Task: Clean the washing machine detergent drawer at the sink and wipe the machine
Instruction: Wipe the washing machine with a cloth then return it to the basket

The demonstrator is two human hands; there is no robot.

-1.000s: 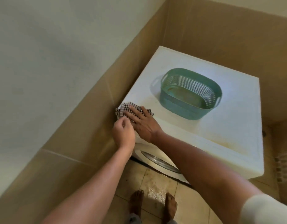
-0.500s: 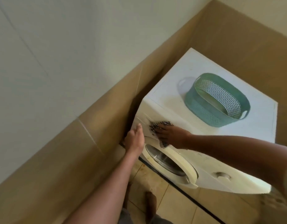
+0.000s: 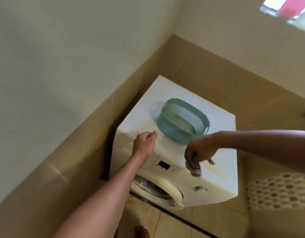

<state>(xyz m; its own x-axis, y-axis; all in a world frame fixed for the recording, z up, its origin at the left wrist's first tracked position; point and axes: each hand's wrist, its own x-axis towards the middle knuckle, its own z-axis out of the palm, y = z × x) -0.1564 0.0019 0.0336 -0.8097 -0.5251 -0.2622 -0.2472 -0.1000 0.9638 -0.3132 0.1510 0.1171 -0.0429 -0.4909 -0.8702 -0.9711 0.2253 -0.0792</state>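
A white front-loading washing machine (image 3: 222, 184) stands in a corner, its round door (image 3: 158, 188) facing me. My right hand (image 3: 198, 150) grips a checked cloth (image 3: 193, 166) and presses it on the front control panel, right of a small dark display (image 3: 163, 165). My left hand (image 3: 145, 143) rests on the machine's upper front edge near the left corner, fingers curled with nothing in them. The drawer itself cannot be made out on the panel.
A teal perforated plastic basket (image 3: 167, 129) sits on the machine's top. Tan tiled walls (image 3: 66, 169) close in at the left and behind. A pebble-patterned floor strip (image 3: 278, 191) lies to the right, and tiled floor (image 3: 174, 224) below the door.
My right hand has carried the cloth from the top left corner down onto the front panel and across to the right. My left hand has risen to the upper front edge.
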